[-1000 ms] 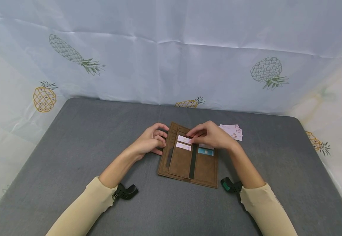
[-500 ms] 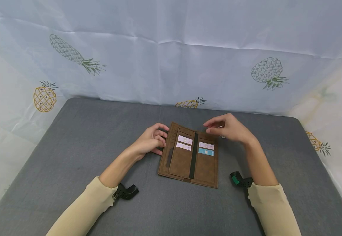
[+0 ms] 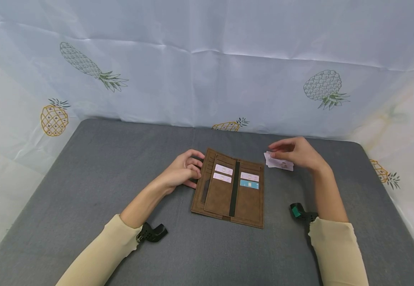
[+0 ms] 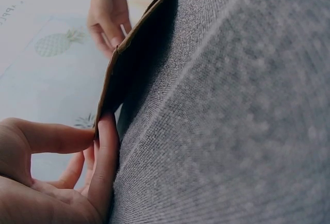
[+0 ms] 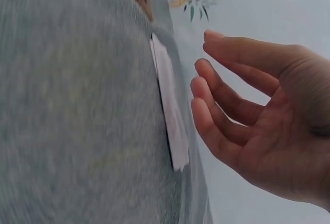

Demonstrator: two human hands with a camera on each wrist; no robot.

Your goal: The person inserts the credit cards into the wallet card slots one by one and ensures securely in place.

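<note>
A brown wallet (image 3: 216, 198) lies spread out on the grey table. Its left edge is pinched between the thumb and fingers of my left hand (image 3: 182, 170); in the left wrist view that edge of the wallet (image 4: 107, 82) is lifted off the cloth. Two pink cards (image 3: 223, 169) show in the left panel's slots. The right panel holds another pink card (image 3: 250, 176) above a blue card (image 3: 249, 184). My right hand (image 3: 298, 153) hovers over a small stack of pink cards (image 3: 280, 163). In the right wrist view its fingers are loosely bent, apart from the stack (image 5: 170, 102).
The grey cloth-covered table (image 3: 121, 159) extends around the wallet. Behind it hangs a pale curtain (image 3: 207, 87) printed with pineapples. Black wrist devices (image 3: 153, 232) are strapped near both sleeves.
My right hand has moved right, from the wallet's right panel to above the card stack. That panel's pink card is now uncovered. The left hand and wallet stay in place.
</note>
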